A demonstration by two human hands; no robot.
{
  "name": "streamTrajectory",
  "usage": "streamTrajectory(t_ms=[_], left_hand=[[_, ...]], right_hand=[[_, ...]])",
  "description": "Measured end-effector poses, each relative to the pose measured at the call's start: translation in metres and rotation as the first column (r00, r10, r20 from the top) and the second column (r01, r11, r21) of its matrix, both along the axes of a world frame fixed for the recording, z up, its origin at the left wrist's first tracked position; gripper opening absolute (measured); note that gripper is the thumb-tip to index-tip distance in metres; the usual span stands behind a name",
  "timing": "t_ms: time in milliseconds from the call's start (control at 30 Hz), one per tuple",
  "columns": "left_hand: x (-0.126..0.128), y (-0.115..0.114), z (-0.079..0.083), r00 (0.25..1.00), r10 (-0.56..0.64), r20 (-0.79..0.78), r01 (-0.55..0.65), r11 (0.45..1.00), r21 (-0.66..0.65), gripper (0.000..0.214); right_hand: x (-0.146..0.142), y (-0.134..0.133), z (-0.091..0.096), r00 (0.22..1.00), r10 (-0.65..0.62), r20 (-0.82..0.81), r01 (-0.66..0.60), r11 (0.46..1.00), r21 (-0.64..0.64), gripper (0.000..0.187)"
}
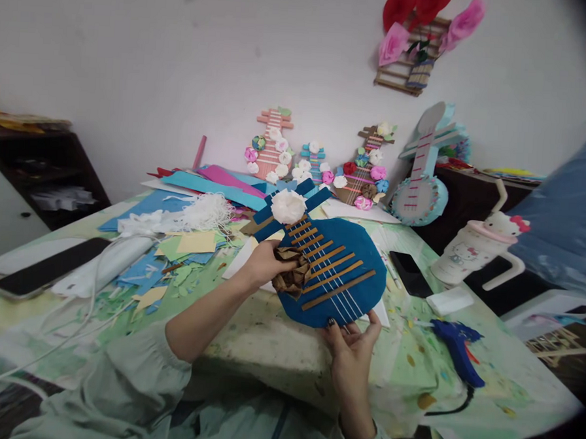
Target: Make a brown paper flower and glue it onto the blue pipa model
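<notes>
A blue paper pipa [355, 249] with brown strips and white strings is held tilted above the table's front edge. My left hand [265, 262] is closed on a crumpled brown paper flower [292, 282], which lies against the pipa's left side below the neck. Whether it is stuck there I cannot tell. Higher up, a white paper flower [288, 207] sits on the pipa's head. My right hand [354, 347] grips the pipa's lower edge, thumb in front and fingers partly hidden behind.
Paper scraps [177, 259] and white string [209, 212] lie left. A blue glue gun [457, 356], a black phone [410, 273] and a white tumbler [473, 252] stand or lie right. Finished paper instruments [275, 143] lean on the wall behind. A cable [92, 301] crosses the left side.
</notes>
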State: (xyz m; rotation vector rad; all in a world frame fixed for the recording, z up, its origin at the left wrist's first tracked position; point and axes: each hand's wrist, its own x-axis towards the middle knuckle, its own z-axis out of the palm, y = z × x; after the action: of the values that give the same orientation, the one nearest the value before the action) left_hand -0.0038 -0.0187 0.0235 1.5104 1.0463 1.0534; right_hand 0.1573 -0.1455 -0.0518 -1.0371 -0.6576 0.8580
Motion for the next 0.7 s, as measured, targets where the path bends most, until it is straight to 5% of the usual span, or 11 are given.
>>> streamTrajectory(t_ms=[167, 367, 700], left_hand=[[-0.002, -0.004, 0.008, 1.0, -0.02, -0.011, 0.019, 0.997, -0.074, 0.042], [-0.026, -0.009, 0.023, 0.95, -0.274, 0.153, 0.307, 0.909, -0.281, 0.051], [-0.026, -0.006, 0.015, 0.984, -0.147, 0.105, 0.168, 0.956, -0.241, 0.034]], right_hand=[[0.002, 0.0, -0.004, 1.0, 0.002, -0.016, -0.002, 1.0, 0.005, 0.081], [0.005, 0.0, -0.004, 0.998, -0.004, -0.055, 0.005, 1.0, 0.015, 0.081], [0.004, 0.0, -0.006, 0.999, -0.024, -0.023, 0.025, 0.999, 0.03, 0.086]])
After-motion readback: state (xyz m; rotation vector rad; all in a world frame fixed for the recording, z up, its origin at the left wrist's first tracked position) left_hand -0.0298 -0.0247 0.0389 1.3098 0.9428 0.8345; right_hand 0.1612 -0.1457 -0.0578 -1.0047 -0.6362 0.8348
